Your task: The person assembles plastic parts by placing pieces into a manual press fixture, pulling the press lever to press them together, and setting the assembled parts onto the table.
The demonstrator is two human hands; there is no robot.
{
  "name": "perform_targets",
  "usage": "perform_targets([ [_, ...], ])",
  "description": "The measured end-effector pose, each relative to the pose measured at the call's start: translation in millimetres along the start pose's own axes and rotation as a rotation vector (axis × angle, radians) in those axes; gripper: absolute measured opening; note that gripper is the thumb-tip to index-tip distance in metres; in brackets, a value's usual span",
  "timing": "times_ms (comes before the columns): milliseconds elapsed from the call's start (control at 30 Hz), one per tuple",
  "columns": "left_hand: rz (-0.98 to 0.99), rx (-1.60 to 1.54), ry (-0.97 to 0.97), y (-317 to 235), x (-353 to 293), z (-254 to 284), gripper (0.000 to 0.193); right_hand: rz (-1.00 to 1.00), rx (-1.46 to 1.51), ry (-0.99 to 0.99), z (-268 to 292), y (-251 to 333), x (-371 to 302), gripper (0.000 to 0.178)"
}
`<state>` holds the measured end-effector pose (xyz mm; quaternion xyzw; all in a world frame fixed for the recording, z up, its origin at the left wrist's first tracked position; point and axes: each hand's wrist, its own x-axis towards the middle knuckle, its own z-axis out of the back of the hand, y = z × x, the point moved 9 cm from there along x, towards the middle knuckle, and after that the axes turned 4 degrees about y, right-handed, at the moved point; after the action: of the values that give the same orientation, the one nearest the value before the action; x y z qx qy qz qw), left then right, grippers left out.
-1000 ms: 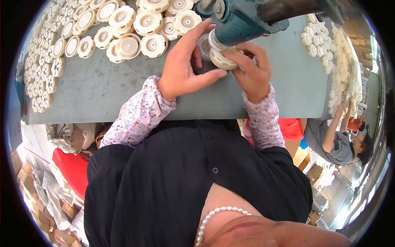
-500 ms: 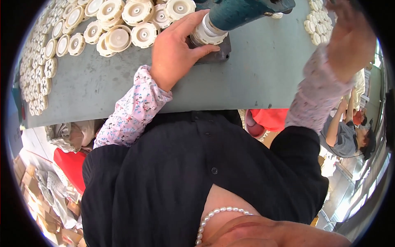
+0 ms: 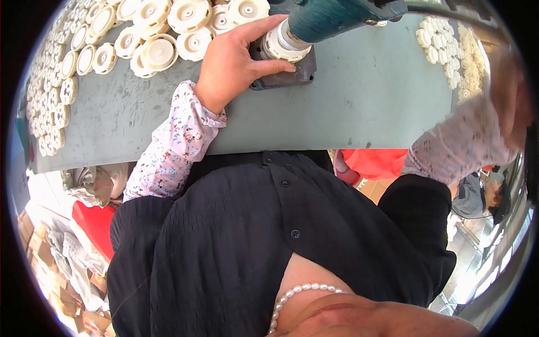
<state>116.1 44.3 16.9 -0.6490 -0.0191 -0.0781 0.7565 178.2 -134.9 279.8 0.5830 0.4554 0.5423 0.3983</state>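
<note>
My left hand (image 3: 230, 64) curls its thumb and fingers around a white notched plastic cap (image 3: 285, 51). The cap sits on the dark metal base (image 3: 286, 76) of a green press, and the press head (image 3: 325, 21) comes down on top of it. Far off to the right, my right hand (image 3: 510, 104) is smeared by motion at the picture's rim, so its fingers cannot be made out. A dark bar (image 3: 449, 10) runs from the press toward the upper right; whether my right hand touches it is not visible.
Many white round caps (image 3: 191, 44) lie crowded on the grey table (image 3: 365, 95) at the far left. Small white parts (image 3: 438, 40) and a cream-coloured pile (image 3: 470, 62) lie at its right end. Another person (image 3: 477, 194) is beyond, at the right.
My right hand has swung outward and down to the right. My left hand has shifted slightly left, staying around the cap under the press.
</note>
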Motion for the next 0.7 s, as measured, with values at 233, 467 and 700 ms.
perform_targets([
  [233,-0.058,0.087,-0.076,-3,-3,8,0.071,-0.121,-0.212,-0.252,-69,-22,-39,0.057],
  [467,-0.132,0.206,-0.112,-18,-4,10,0.084,-0.655,-1.524,-0.482,-102,-214,-55,0.047],
  [700,-0.157,0.299,-0.048,-31,12,15,0.093,-0.259,-1.053,-0.303,-109,-163,-55,0.04],
])
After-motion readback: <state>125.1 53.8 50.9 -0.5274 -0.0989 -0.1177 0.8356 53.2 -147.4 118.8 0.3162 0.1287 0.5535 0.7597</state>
